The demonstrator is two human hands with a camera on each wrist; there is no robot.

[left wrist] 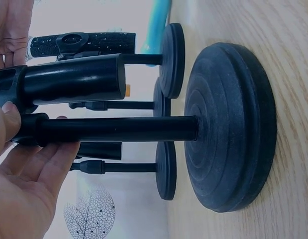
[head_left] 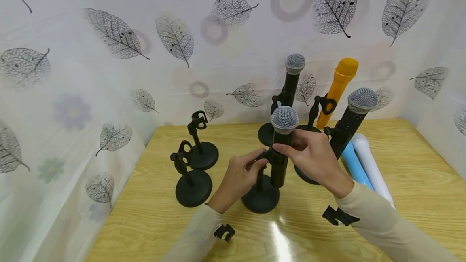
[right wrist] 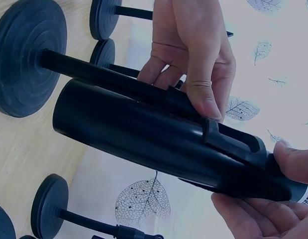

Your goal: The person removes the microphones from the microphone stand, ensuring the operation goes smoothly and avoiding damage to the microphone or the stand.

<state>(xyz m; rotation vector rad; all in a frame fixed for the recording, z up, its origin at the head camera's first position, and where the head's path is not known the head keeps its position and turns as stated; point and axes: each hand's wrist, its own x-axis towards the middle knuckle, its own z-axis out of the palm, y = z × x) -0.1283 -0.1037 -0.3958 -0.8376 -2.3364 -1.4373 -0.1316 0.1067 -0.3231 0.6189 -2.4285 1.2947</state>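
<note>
My left hand (head_left: 236, 178) pinches the top of a black desk microphone stand (head_left: 260, 199), just at its clip. In the left wrist view its thumb and fingers lie round the joint above the pole (left wrist: 119, 129). My right hand (head_left: 316, 160) grips a black microphone (head_left: 284, 119) with a silver mesh head, thumb and fingers on its upper body. The microphone sits in the stand's clip, head up, its lower end beside the pole. In the right wrist view the clip (right wrist: 233, 144) wraps the microphone body (right wrist: 124, 129) close under the right fingers.
Two bare stands (head_left: 193, 188) stand to the left. Behind and right are a black microphone (head_left: 295, 64), a yellow microphone (head_left: 336, 88) and another black microphone (head_left: 349, 124), each at a stand. Blue (head_left: 358, 169) and white tubes (head_left: 375, 169) lie at the right on the wooden table (head_left: 145, 229).
</note>
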